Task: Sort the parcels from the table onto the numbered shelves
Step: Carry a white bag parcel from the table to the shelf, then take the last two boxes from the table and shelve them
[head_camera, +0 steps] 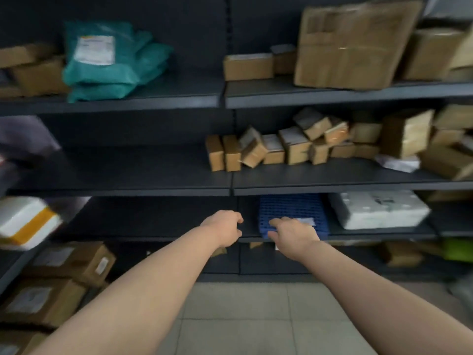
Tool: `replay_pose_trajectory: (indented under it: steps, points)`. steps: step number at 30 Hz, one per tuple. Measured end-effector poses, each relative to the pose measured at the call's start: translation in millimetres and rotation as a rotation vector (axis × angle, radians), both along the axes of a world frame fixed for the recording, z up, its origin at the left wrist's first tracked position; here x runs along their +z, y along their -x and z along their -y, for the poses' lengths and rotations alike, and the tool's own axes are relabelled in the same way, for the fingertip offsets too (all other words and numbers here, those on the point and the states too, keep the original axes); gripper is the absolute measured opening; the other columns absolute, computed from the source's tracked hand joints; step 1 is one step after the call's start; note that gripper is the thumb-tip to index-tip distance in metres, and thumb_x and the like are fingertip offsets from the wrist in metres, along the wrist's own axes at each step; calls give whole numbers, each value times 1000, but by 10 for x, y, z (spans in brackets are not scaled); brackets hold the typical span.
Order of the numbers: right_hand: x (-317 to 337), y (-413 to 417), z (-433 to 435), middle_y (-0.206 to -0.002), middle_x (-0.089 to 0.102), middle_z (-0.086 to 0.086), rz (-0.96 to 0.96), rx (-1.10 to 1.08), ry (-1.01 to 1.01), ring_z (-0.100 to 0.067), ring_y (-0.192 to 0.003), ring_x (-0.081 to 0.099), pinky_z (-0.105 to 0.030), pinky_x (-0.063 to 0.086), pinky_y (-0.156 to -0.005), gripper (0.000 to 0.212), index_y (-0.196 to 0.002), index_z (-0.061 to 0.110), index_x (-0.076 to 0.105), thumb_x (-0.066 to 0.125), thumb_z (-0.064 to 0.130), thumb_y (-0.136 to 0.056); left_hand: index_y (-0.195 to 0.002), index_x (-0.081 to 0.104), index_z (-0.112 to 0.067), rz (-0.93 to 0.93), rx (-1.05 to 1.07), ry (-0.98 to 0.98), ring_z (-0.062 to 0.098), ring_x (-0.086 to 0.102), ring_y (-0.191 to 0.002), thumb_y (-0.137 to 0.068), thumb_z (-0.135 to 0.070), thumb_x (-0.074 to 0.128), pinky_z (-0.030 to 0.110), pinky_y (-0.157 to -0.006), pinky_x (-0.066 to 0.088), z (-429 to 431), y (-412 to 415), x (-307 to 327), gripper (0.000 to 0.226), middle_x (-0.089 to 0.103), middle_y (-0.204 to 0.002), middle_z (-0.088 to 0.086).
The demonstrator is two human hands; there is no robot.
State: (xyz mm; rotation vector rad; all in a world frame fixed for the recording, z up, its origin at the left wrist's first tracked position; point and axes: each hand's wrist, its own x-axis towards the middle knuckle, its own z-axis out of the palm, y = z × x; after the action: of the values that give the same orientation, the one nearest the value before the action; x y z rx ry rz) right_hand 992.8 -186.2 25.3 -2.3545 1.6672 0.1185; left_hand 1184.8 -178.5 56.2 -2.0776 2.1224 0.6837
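Note:
A blue perforated parcel point(291, 208) with a white label lies on the dark third shelf point(158, 226), right of the shelf divider. My right hand point(294, 234) is on its near left corner, fingers over the top and thumb at the front edge. My left hand point(224, 226) hovers just left of it at the shelf's front edge, fingers loosely curled around nothing. The picture is blurred by motion.
A white foam box point(378, 208) sits right of the blue parcel. Several small cardboard boxes point(281, 147) crowd the shelf above, and teal mailer bags point(110, 60) and large cartons point(353, 44) fill the top one. More cartons point(66, 267) stand low on the left, above a tiled floor point(256, 319).

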Motion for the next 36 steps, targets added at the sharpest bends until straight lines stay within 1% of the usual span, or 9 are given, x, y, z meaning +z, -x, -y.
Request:
replay_pose_trajectory:
  steps: [3,6,9,17,20,27,29,33,36]
  points:
    - [21,796,-108,-132,52,-4,-18,-174,1,-27,-115,52,-40,39,-88,40,-134,23,46,35,41,-99,-140,47,-28,-7,-160,14,20,54,-117,-97,-32,54,29,-79,43,181,856,19,44,49,-141,0]
    - [46,1655,-301,-132,53,-3,-20,-329,4,-27,-119,51,-40,39,-90,41,-134,25,46,36,42,-98,-142,45,-26,-22,-322,12,21,49,-124,-97,-32,53,31,-87,44,294,1750,35,46,46,-144,0]
    - [54,2605,-580,-130,55,-1,-4,-469,3,-26,-118,52,-41,40,-89,40,-132,27,47,39,45,-97,-142,44,-24,-59,-420,-11,23,48,-126,-96,-32,54,35,-97,45,310,2685,44,48,46,-145,2]
    - [175,4798,-1417,-120,60,0,-36,-789,68,-27,-112,57,-40,43,-87,36,-119,26,55,36,47,-96,-141,46,-26,-92,-695,17,24,51,-125,-94,-33,55,38,-103,43,-62,5116,191,49,51,-140,3]
    - [220,5360,-1770,-118,60,-1,-25,-904,84,-27,-111,57,-40,44,-87,35,-116,26,56,38,49,-96,-141,46,-27,-58,-812,17,25,51,-124,-95,-33,56,38,-101,45,-257,5857,254,47,51,-140,4]
    - [228,6473,-2529,-130,55,0,-2,-1179,123,-25,-119,53,-40,44,-92,41,-129,26,50,34,48,-98,-138,47,-28,-38,-1042,47,23,56,-115,-95,-34,54,34,-85,48,-652,7340,339,44,53,-136,1]
    - [228,6765,-2697,-131,55,0,20,-1266,129,-24,-120,53,-40,44,-92,42,-130,28,50,35,49,-97,-139,47,-28,-64,-1092,34,23,56,-115,-96,-34,55,35,-89,49,-750,7732,375,44,52,-137,1]
    - [199,7376,-2958,-130,56,-2,27,-1393,105,-26,-118,53,-40,45,-90,42,-131,27,49,36,49,-98,-140,46,-25,-131,-1194,-21,24,49,-127,-96,-32,57,41,-104,43,-861,8506,408,46,50,-140,4]
    - [166,7891,-3038,-128,59,-3,11,-1484,91,-26,-116,54,-41,46,-90,41,-128,26,50,37,50,-97,-141,47,-24,-176,-1233,-67,26,48,-128,-95,-31,58,41,-106,42,-873,9133,368,47,51,-141,6]
